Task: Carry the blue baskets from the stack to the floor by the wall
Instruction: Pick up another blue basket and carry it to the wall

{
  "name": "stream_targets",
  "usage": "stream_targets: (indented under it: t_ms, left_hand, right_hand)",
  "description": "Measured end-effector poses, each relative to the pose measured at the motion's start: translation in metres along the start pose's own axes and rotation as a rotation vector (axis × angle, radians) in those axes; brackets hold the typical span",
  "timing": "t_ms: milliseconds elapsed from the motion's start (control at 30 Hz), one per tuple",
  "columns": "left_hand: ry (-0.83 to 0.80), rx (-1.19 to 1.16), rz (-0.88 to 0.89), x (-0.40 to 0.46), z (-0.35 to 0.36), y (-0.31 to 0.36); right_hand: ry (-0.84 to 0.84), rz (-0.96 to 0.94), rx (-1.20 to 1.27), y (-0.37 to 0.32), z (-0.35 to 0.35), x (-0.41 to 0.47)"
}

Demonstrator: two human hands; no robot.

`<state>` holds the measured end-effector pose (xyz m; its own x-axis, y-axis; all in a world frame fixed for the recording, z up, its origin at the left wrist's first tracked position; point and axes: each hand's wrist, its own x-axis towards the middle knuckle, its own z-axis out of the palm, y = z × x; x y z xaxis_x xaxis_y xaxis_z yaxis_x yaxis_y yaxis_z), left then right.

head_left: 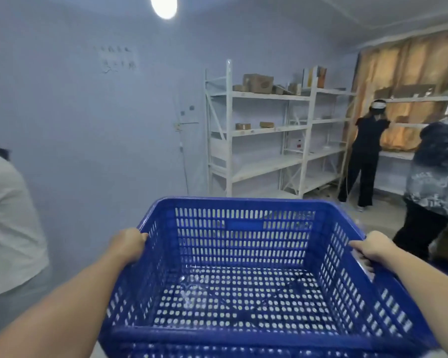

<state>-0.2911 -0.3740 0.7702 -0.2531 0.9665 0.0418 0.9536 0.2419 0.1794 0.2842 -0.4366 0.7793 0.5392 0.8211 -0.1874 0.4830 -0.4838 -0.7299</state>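
1. A blue basket (pixel 246 270), slotted on its walls and perforated on its base, is held up in front of the person, between both arms, with its open top facing the camera.
2. The left hand (pixel 128 244) is closed over the basket's left rim, about midway along that side, thumb on top and fingers wrapped down the outside.
3. The right hand (pixel 371 248) is closed over the right rim at about the same point, thumb lying along the top edge.
4. The basket's near edge sits low in the frame between the forearms; its far edge tips toward the room. Another blue rim shows just under the near edge, but whether that is a second basket cannot be told.
5. Nothing solid lies in the basket; a clear glint on the base is too vague to name.
6. Beyond the far edge stand white shelving (pixel 269 140) and a pale wall (pixel 88 112).
7. Two people (pixel 367 151) stand at the right by the shelves; a third, in white (pixel 8 220), stands at the left edge.
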Motion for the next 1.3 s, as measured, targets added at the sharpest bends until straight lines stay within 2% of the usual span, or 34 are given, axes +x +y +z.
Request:
stream_targets:
  t_ms: [167,400,767,933,1133,1300]
  left_hand:
    - [0.043,-0.091,-0.205,0.042,0.006,-0.044]
    - [0.095,-0.068,-0.365,0.117,0.012,-0.091]
    - [0.059,-0.076,-0.450,0.299,0.037,-0.137]
    - [0.013,0.040,-0.432,0.385,0.043,-0.136]
    - [0.086,-0.081,-0.626,0.485,0.070,-0.150]
    - [0.114,-0.064,-0.733,0.548,0.076,-0.152]
  right_hand:
    - [-0.112,-0.127,-0.039,-0.084,0.072,0.066]
    - [-0.215,-0.233,-0.134,-0.192,0.186,0.140]
    - [-0.222,-0.266,-0.237,-0.329,0.342,0.278]
    - [-0.301,-0.289,-0.223,-0.382,0.418,0.368]
    - [-0.391,-0.350,-0.219,-0.460,0.514,0.471]
    - [-0.445,-0.399,-0.234,-0.531,0.590,0.535]
